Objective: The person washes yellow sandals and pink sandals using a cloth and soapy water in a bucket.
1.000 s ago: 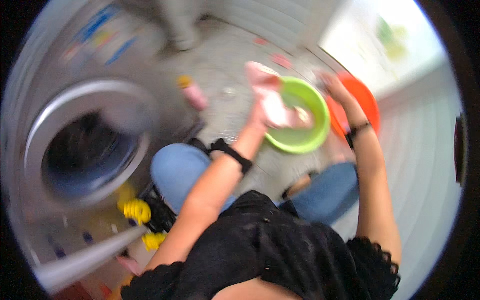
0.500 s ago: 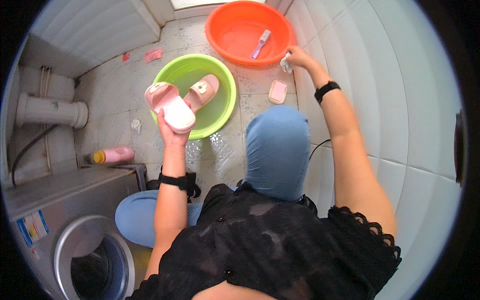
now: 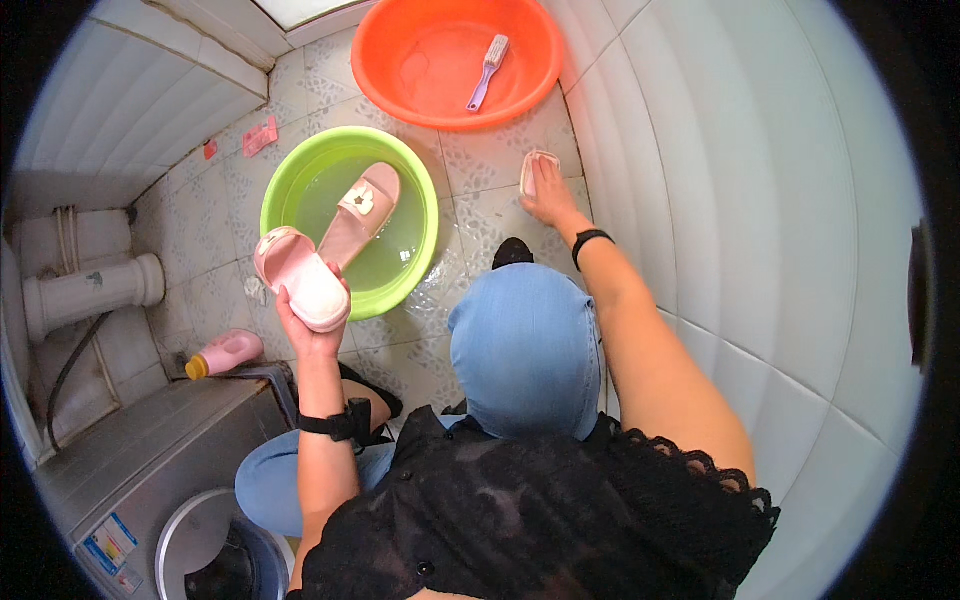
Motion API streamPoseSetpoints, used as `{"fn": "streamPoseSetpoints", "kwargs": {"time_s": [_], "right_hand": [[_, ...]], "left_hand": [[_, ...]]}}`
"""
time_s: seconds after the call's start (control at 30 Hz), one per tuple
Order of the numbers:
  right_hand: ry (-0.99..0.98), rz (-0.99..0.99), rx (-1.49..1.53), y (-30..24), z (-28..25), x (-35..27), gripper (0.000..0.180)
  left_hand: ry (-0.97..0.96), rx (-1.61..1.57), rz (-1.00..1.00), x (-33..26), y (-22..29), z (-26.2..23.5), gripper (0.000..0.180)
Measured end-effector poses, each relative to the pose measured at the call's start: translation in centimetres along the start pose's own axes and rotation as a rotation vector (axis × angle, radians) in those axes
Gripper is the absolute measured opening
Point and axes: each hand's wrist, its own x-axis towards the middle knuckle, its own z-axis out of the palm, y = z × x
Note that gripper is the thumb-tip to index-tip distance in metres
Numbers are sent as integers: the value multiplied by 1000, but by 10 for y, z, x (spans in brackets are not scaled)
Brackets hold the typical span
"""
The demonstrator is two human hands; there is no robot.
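Note:
My left hand (image 3: 312, 325) is closed around a pink slipper (image 3: 305, 285), sole-side bed facing up, over the near left rim of the green basin (image 3: 430, 230). A matching pink slipper (image 3: 355, 215) with a white flower-like ornament leans inside the basin, partly in cloudy water. On the right, my right hand (image 3: 550, 197) reaches down to a small soap dish (image 3: 526, 180) on the floor. Its fingers lie stretched out over the pink bar of soap in the dish and cover most of it.
An orange basin (image 3: 375, 70) holding a purple-handled brush (image 3: 487, 75) stands at the back by the tiled wall (image 3: 690, 170). At left are a pink bottle (image 3: 230, 352), a grey washing machine (image 3: 150, 430), a white pipe (image 3: 95, 295) and pink scraps (image 3: 260, 137) on the floor.
My right hand has come down from beside the orange basin to the soap dish. The white crumpled thing it held is no longer visible in it. My left hand still holds the slipper.

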Motion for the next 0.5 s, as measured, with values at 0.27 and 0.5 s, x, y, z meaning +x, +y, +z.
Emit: {"fn": "streamPoseSetpoints", "kwargs": {"time_s": [0.27,0.5], "right_hand": [[-130,27,-125,5,-4,-15,58],[-191,-32,8,1,-8,-12,31]], "left_hand": [[-41,11,-75,4,-5,3,66],[-27,25,-46,2,-2,2,65]]}}
